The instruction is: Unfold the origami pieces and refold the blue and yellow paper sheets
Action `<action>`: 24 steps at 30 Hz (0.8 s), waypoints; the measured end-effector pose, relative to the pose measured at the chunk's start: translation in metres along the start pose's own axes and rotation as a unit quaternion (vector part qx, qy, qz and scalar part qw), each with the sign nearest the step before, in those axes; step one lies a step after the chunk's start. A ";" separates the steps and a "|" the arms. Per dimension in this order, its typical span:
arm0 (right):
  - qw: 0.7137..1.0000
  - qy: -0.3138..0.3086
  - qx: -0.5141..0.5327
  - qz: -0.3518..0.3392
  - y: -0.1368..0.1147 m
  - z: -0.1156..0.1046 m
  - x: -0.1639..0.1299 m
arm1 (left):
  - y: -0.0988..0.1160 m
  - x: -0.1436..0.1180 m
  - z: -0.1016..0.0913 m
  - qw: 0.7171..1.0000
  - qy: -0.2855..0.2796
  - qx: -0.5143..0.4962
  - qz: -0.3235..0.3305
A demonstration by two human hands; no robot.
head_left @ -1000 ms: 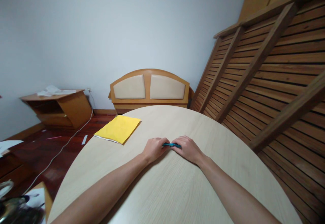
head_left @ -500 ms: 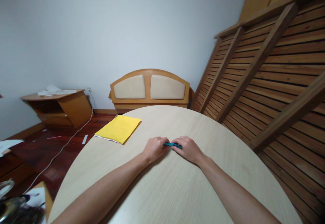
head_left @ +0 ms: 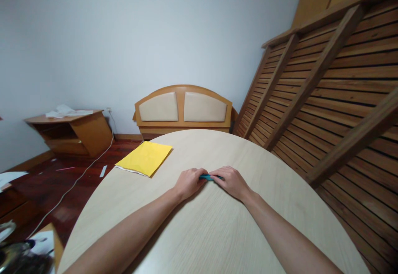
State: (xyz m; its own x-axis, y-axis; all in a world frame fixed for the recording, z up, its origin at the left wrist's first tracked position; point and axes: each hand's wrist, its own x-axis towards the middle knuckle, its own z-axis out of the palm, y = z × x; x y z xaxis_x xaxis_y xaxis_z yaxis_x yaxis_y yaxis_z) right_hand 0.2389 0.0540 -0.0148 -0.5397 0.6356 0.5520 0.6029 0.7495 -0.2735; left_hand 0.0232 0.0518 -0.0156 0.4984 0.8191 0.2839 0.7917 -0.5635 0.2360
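Bare forearms, no sleeves/jewelry

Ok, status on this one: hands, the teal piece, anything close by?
Left hand and right hand both pressed on small teal piece, flat on round table. Yellow sheets lie apart, far left. Nothing obstructing.

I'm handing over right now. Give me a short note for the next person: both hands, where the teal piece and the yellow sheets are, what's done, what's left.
Left hand: palm down on the round table, fingertips pressing the left end of the teal piece.
Right hand: palm down, fingers over its right end.
Teal piece: small and flat, on the tabletop between the two hands; only a short strip shows.
Yellow sheets: stacked at the table's far left edge, apart from both hands.
Done: teal piece lies pressed flat; how far it is folded cannot be told.
Left: probably more pressing or folding; yellow sheets untouched.
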 end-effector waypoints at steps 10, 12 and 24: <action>1.000 0.019 0.012 -0.002 0.006 0.000 -0.003 | 0.000 -0.002 -0.002 1.000 0.016 -0.016 0.021; 1.000 0.011 0.015 0.008 0.006 -0.001 -0.003 | 0.000 -0.002 -0.003 0.999 0.015 -0.020 0.022; 0.997 -0.014 0.053 0.055 0.010 -0.002 -0.007 | -0.005 -0.002 -0.003 0.996 0.028 -0.068 0.057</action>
State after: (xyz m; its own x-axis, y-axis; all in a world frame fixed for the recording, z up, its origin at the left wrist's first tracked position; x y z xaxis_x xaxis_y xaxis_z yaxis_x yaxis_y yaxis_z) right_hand 0.2498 0.0567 -0.0195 -0.4910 0.7186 0.4925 0.5939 0.6897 -0.4142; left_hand 0.0172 0.0527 -0.0141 0.5590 0.7442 0.3657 0.6739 -0.6647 0.3225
